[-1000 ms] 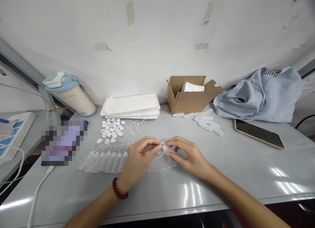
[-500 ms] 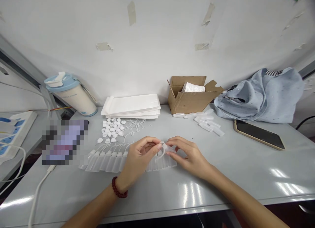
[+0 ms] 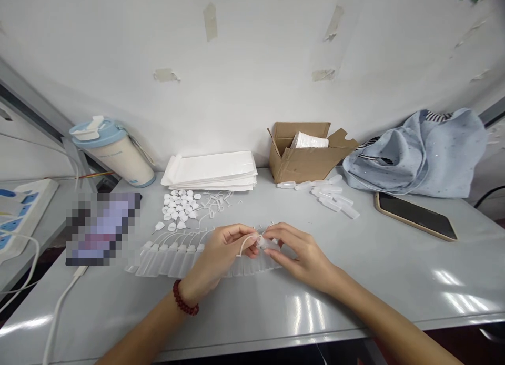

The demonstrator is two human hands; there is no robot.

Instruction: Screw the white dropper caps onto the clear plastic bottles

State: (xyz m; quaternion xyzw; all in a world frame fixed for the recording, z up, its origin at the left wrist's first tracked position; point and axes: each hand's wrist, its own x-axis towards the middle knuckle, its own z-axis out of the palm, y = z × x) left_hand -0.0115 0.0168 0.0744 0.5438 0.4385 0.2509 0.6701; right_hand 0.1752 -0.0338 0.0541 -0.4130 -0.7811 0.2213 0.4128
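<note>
My right hand (image 3: 303, 254) is closed around a small translucent plastic squeeze bottle (image 3: 270, 244), tilted with its neck toward the left. At that neck, the fingertips of my left hand (image 3: 219, 257) pinch a thin white plastic strap (image 3: 246, 243), whose free end curves down over the fingers. Beneath both hands runs a row of similar squeeze bottles (image 3: 168, 261) with straps at their necks, partly hidden by my left hand. Behind the row lie a cluster of small white caps (image 3: 179, 203) and a tangle of loose straps (image 3: 216, 201).
Loose bottles (image 3: 333, 196) lie before an opened cardboard box (image 3: 303, 165). A stack of white envelopes (image 3: 211, 170) is at the back. A tumbler (image 3: 122, 157) and a phone (image 3: 106, 223) are left; another phone (image 3: 414, 215) and a blue cloth bag (image 3: 430, 154) are right.
The held bottle has turned so its neck shows between my fingertips. The strap's loose end now hangs to the left, over my left fingers. My left wrist has shifted slightly left.
</note>
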